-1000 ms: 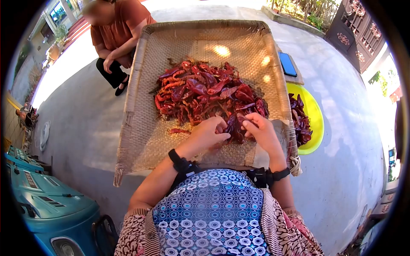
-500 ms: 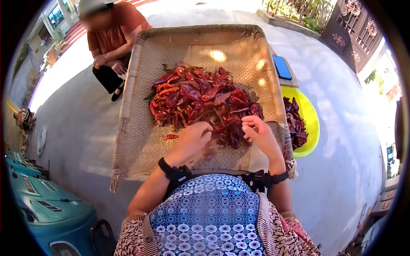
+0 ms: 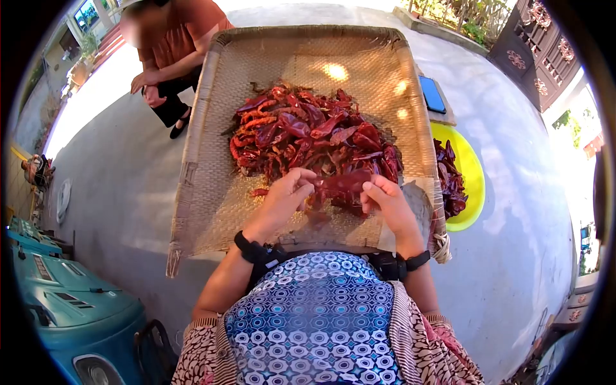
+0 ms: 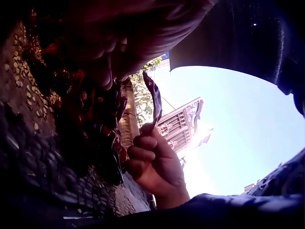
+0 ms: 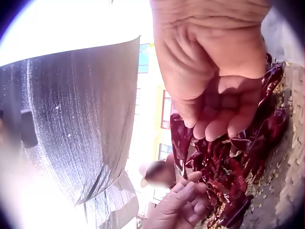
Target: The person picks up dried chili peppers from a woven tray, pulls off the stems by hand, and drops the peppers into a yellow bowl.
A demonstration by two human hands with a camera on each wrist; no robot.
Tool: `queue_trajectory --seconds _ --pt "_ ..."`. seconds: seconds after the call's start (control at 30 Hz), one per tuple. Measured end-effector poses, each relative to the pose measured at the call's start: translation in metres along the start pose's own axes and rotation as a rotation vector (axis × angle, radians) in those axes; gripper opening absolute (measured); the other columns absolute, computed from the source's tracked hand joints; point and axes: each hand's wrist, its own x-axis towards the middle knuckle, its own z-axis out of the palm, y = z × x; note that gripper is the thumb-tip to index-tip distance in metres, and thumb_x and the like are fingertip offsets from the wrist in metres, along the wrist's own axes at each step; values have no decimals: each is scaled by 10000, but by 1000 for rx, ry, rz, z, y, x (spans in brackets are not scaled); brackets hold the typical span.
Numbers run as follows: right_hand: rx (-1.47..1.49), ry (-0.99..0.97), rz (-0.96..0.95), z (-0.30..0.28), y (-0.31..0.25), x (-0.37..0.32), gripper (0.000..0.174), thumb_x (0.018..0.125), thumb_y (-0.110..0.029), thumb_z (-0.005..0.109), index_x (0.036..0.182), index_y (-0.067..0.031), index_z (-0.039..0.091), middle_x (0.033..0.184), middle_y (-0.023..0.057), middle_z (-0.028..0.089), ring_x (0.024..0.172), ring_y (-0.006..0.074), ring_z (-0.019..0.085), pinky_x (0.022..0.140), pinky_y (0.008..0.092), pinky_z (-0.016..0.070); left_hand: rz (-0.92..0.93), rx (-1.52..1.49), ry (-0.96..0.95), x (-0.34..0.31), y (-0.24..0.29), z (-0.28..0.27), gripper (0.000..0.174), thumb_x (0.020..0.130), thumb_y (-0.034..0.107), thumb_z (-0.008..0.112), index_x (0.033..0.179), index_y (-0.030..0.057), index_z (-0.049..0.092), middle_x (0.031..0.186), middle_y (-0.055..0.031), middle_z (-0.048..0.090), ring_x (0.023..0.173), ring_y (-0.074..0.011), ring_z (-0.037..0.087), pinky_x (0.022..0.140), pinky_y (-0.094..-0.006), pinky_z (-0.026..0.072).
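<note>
Head view from above, fwd/down; wrist views v. close, L dim, prob. tilted; chillies (image 3: 309,133) shared.

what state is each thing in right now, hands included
Held pepper, pinched in the right hand
Left hand, at the pepper's other end, grip unclear
Pepper heap, red, wrinkled, lying in the woven tray
Yellow basin, holding more peppers
Phone, lying screen up

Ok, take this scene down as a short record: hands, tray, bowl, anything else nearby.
Right hand: pinches one end of a red pepper
Left hand: at the pepper's other end, seemingly pinching it
Woven tray: holds a pile of red peppers
Yellow bowl: right of the tray, more red peppers inside
Phone: beyond the bowl, screen blue
Second person: beside the tray's far left
</note>
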Motion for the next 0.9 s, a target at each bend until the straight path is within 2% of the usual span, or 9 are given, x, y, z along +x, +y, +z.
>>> queue_trajectory --seconds 0.07,0.17,0.23,0.33,0.37,0.47,0.57,0.77,0.9 --pt "124 197 -62 -13 -5 0 154 977 -231 564 929 -90 601 776 -10 607 639 89 565 603 240 466 89 220 25 -1 1 -1 233 890 155 671 1085 43 612 854 -7 574 739 -97 555 661 -249 468" --pt "419 432 -183 -50 -10 0 160 976 -246 567 1000 -94 610 788 -13 610 636 88 560 602 234 462 127 532 -228 -8 14 -1 310 811 183 735 1073 63 621 870 -45 573 797 -164 578 711 -302 475" --pt "703 533 -238 -65 -21 -7 178 971 -256 575 1039 -97 613 807 -11 617 645 86 559 601 232 462 154 658 -229 -13 14 6 302 789 196 739 1043 80 625 878 -65 568 820 -205 588 722 -328 478" --pt "272 518 -170 -63 -27 -21 210 953 -271 606 1063 -92 615 842 -12 625 714 75 576 621 231 466 208 740 -193 -10 -5 10 262 785 207 725 1000 96 623 873 -72 566 839 -245 603 728 -358 483" --pt "-207 332 -1 -44 -31 -29 220 903 -244 657 1070 -105 616 868 13 629 769 123 609 654 276 490 227 750 -171 -7 -8 10 245 789 210 717 986 99 621 868 -71 566 844 -255 608 728 -367 485" --pt "-978 32 -226 -17 -9 -33 272 834 -198 697 1079 -122 609 896 52 631 798 210 643 687 345 511 166 785 -87 -5 -7 4 206 809 198 687 969 91 614 871 -72 577 858 -268 617 730 -380 488" --pt "-1134 106 -316 5 1 -36 278 792 -170 704 1052 -124 615 952 80 632 828 285 646 713 400 514 188 867 72 -4 -11 1 180 826 183 665 963 80 611 881 -72 594 846 -261 619 719 -388 489" --pt "-1119 198 -364 3 19 -23 187 810 -165 677 972 -81 637 936 93 655 825 297 646 701 404 512 228 711 172 -8 2 3 265 854 166 659 1097 78 599 896 -106 598 790 -248 608 706 -373 494" --pt "-880 85 -356 7 10 -25 152 860 -129 636 986 -46 655 867 100 647 762 230 649 659 347 504 286 498 -175 -9 17 18 323 869 146 645 1181 80 591 910 -103 598 775 -245 611 713 -360 495"
